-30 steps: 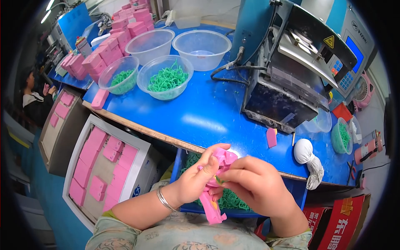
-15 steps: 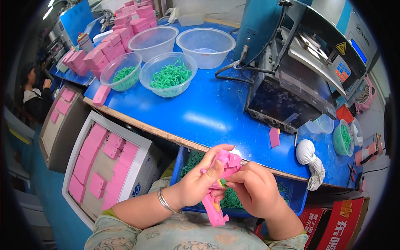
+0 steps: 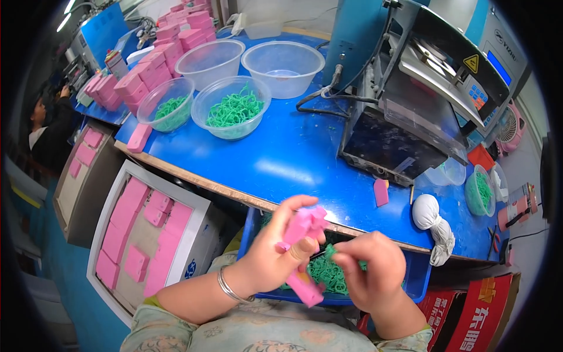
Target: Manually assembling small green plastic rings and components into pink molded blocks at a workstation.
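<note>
My left hand (image 3: 267,258), with a silver bangle at the wrist, is closed around a crumpled, soft-looking pink piece (image 3: 308,222). The lower end of that piece sticks out below the palm and carries a yellowish patch. To its right, my right hand (image 3: 378,267) pinches a small green strand (image 3: 329,251) between thumb and forefinger, a little apart from the pink piece. Both hands are over a blue tray (image 3: 417,286) at the table's front edge, where tangled green strands (image 3: 325,274) lie. The palm hides the middle of the pink piece.
Two plastic bowls (image 3: 231,132) (image 3: 170,126) with green strands and two others stand on the blue table (image 3: 281,158). Pink blocks (image 3: 141,88) are stacked behind and fill a box (image 3: 202,234) at left. A machine (image 3: 404,129) and white cloth bundle (image 3: 431,220) are at right.
My right hand has drawn away to the right from the pink piece, with a green strand now in its fingertips. The left hand still grips the pink piece, slightly turned.
</note>
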{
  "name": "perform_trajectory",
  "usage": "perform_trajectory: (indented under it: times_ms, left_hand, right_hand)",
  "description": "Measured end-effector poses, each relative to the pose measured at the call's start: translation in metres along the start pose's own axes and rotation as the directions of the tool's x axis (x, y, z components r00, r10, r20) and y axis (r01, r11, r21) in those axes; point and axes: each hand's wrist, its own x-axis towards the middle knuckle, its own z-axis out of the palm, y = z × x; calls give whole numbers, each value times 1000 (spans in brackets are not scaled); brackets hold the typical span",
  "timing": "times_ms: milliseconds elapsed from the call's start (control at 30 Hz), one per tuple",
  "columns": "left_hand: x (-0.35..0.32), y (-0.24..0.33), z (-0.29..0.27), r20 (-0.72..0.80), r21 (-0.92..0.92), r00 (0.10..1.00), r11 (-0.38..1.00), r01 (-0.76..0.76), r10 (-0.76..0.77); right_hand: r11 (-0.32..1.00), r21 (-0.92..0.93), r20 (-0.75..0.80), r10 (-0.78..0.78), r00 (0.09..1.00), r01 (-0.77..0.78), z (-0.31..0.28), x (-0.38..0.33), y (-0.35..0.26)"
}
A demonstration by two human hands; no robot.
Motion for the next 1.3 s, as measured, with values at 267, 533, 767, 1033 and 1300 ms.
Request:
perform_trajectory:
  times_ms: [267,533,767,1033,1300]
  left_hand:
    - [54,-12,-26,-212,574,870,777,-258,445]
    - [24,17,3,145,584,893,692,-424,425]
    - [13,5,13,40,346,961,899,-269,272]
    - [4,5,10,540,642,294,-160,-749,789]
    - [12,6,22,82,122,987,984,128,-138]
  right_hand:
    - [-41,915,330,647,687,-401,2,-22,5]
    - [83,880,335,589,735,-468,4,-19,-5]
    - [372,734,284,592,754,-569,8,-20,-15]
    - [-206,689,663,565,491,-695,7,-19,-2]
    - [768,380,47,542,839,-516,-6,-35,3]
